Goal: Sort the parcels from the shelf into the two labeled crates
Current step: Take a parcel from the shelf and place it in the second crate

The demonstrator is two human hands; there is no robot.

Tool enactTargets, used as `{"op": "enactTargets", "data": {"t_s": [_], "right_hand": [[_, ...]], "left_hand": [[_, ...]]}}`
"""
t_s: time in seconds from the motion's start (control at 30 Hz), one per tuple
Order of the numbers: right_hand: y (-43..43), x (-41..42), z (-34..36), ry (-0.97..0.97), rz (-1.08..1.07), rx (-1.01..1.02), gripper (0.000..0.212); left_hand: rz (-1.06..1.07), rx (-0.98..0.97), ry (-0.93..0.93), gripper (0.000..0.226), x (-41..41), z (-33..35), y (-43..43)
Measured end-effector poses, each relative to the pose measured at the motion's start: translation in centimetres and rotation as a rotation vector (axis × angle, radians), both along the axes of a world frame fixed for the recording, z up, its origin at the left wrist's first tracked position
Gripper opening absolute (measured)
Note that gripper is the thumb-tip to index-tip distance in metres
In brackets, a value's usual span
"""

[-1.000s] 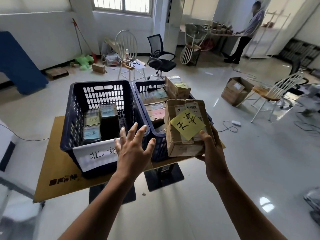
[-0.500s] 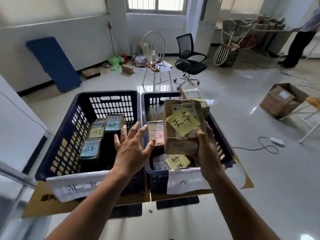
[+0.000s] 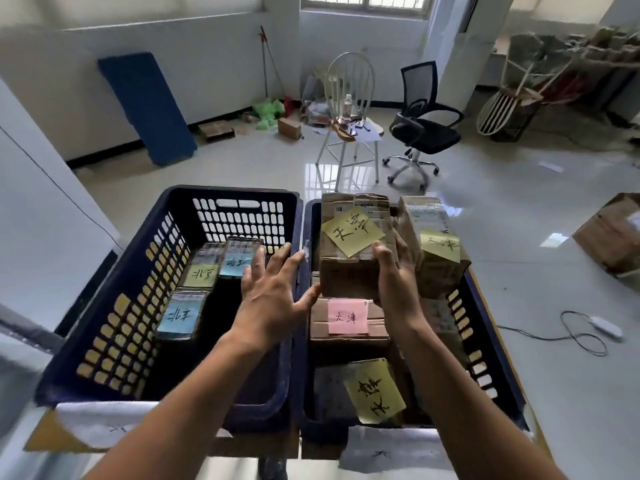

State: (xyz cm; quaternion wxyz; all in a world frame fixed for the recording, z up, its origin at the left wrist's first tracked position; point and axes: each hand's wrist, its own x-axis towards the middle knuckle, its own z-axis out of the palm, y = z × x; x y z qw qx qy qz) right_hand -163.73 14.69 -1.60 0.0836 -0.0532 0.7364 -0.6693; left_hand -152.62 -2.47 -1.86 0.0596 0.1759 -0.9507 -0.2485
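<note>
Brown board [image 3: 45, 436] carries two dark blue perforated crates side by side, long walls touching. Left crate [image 3: 114, 323]: white paper label [image 3: 104, 422] hangs over its near rim, writing blurred. Right crate [image 3: 485, 344]: a like white label [image 3: 391, 452] on its near rim. The right crate holds the bulkier load. A tall cardboard parcel [image 3: 440, 271] with a yellow note stands at its far right corner, a flat parcel with a pink note [image 3: 348, 327] lies mid-floor, and a dark parcel with a yellow note [image 3: 375, 389] lies by the near wall. The held parcel [image 3: 346, 275], a brown carton with a yellow handwritten note on its face, hangs above the far half of the right crate, over the pink-noted one and just beside the tall one. Right hand [image 3: 398, 285] grips its right side, thumb across the front, fingers wrapped behind. Left hand [image 3: 273, 292] is spread, fingers straight, holding nothing, over the shared wall of the two crates; thumb tip is very near the carton's lower left corner, contact cannot be told. The left crate holds three small flat parcels toward its far left: one with a blue note [image 3: 181, 315] nearest, one with a yellow-green note [image 3: 202, 273] behind it, and one with a blue note [image 3: 239, 259] just beside that.
</note>
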Motion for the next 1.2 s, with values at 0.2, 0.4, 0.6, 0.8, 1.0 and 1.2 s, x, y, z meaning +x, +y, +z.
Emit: {"op": "enactTargets", "data": {"t_s": [0.2,0.4,0.6,0.8,1.0,1.2], "right_hand": [[-4.3,-4.5,-1.3,-0.077,-0.041,0.097,0.067],[-5.9,-7.1,-2.7,-0.097,-0.051,0.223,0.073],[-6.7,-8.1,-3.1,-0.101,-0.027,0.270,0.093],[-5.9,-8.0,-2.2,-0.137,0.061,0.356,0.109],[-2.7,-4.9,0.1,0.139,0.133,0.545,0.071],[1.7,-2.8,0.8,0.325,0.311,0.610,0.064]], "left_hand": [[-0.039,0.078,0.006,0.078,-4.4,-1.0,-3.3],[-0.070,0.147,0.022,0.082,-7.6,-2.2,-5.5],[-0.074,0.159,0.002,0.082,-8.3,-3.1,-5.8],[-0.058,0.146,-0.012,0.082,-8.1,-3.2,-4.9],[-0.002,0.085,0.013,0.081,-6.4,-2.0,-3.5],[0.102,0.012,0.061,0.077,-3.8,-0.6,-0.2]]}}
